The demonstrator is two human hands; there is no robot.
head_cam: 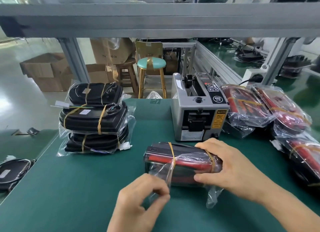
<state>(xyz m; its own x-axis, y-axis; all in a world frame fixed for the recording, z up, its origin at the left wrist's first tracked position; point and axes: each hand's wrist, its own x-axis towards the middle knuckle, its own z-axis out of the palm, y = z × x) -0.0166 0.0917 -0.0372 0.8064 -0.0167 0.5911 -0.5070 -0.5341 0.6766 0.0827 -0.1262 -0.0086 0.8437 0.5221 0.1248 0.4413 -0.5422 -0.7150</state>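
A black and red part [166, 158], bound with two yellowish bands, lies on the green table [72, 188] in front of me, partly inside a clear plastic bag [164, 173]. My right hand [230, 169] grips the part's right end, thumb low and fingers over the top. My left hand [140, 202] pinches the loose open edge of the bag between thumb and fingers, just left of and below the part.
A grey tape dispenser machine [199, 110] stands behind the part. A stack of bagged black parts [95, 117] sits at the left. Bagged red parts [266, 108] pile up at the right. Stools and cardboard boxes stand beyond the table's far edge.
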